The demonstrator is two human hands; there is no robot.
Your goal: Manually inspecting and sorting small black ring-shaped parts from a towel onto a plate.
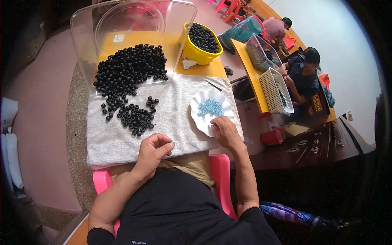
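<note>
My left hand (154, 152) is just above the near edge of a white towel (177, 122), its thumb and forefinger pressed together. Whatever they hold, if anything, is too small to make out. Over the near rim of a white scalloped plate (196, 102), my right hand (227, 132) has its fingertips closed in a pinch; their contents are hidden. Small clear light-blue pieces (210, 107) lie heaped on that plate. Black round beads with holes (132, 63) spill from a clear plastic tub (83, 45) onto the towel, where a looser cluster of black beads (136, 118) lies left of centre.
A yellow basket (202, 58) full of black beads stands at the back, beside a crumpled white scrap (189, 63). Behind the plate lies a thin dark pointed tool (213, 85). At right, two people sit near another table with a cream perforated basket (269, 92) and clear bin (256, 53).
</note>
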